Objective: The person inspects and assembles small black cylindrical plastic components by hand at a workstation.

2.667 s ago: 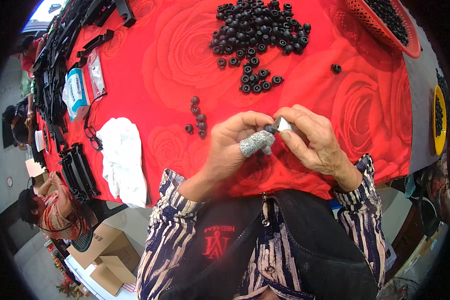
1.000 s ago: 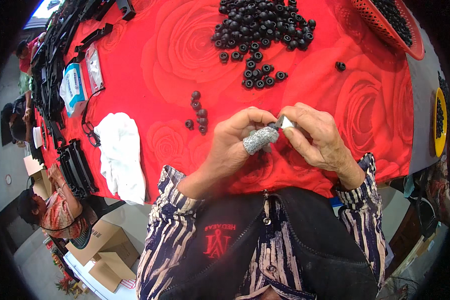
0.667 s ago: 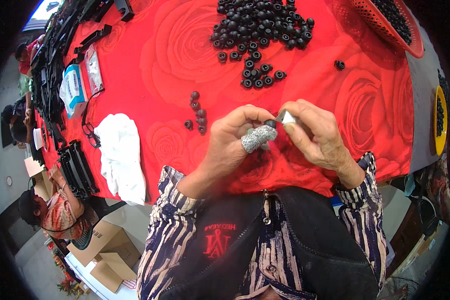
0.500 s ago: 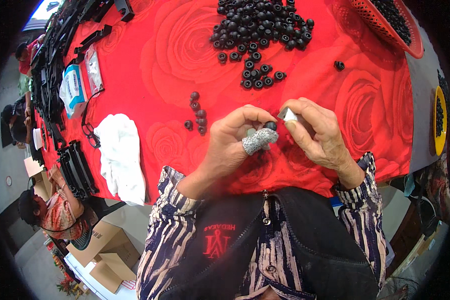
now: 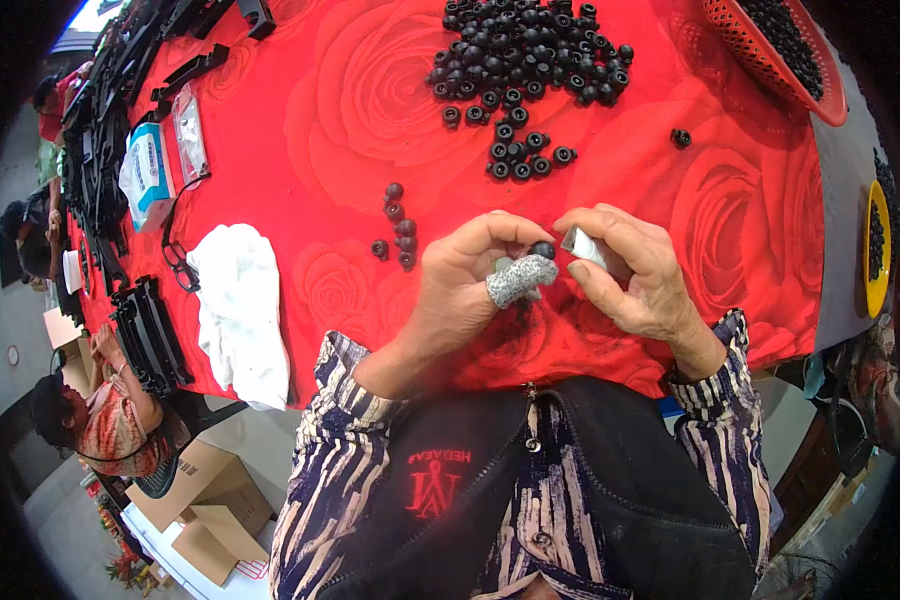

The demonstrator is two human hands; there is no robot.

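My left hand (image 5: pixel 457 268) pinches a small black ball-shaped part (image 5: pixel 542 250) between thumb and forefinger. A grey speckled cover (image 5: pixel 522 281) wraps the thumb. Just right of it, my right hand (image 5: pixel 635 268) grips a small flat blade (image 5: pixel 579 243), whitish with a metallic edge, its handle end hidden in the palm. The blade and the black part are a little apart. A few similar black parts (image 5: pixel 405 228) lie in a short row left of my left hand. Farther off is a large heap of them (image 5: pixel 530 50), with one pair (image 5: pixel 680 138) lying alone at the right.
A red cloth (image 5: pixel 360 110) covers the table. At far right stand a red basket (image 5: pixel 823 105) and a yellow tray (image 5: pixel 877 290), both with black parts. White cloth (image 5: pixel 238 315), glasses (image 5: pixel 178 265), a tissue pack (image 5: pixel 148 180) and black plastic pieces (image 5: pixel 150 335) lie left. People sit beyond the left edge.
My right hand has turned the blade, showing more of its flat side, and its thumb has dropped slightly. My left hand stays nearly still with the black part.
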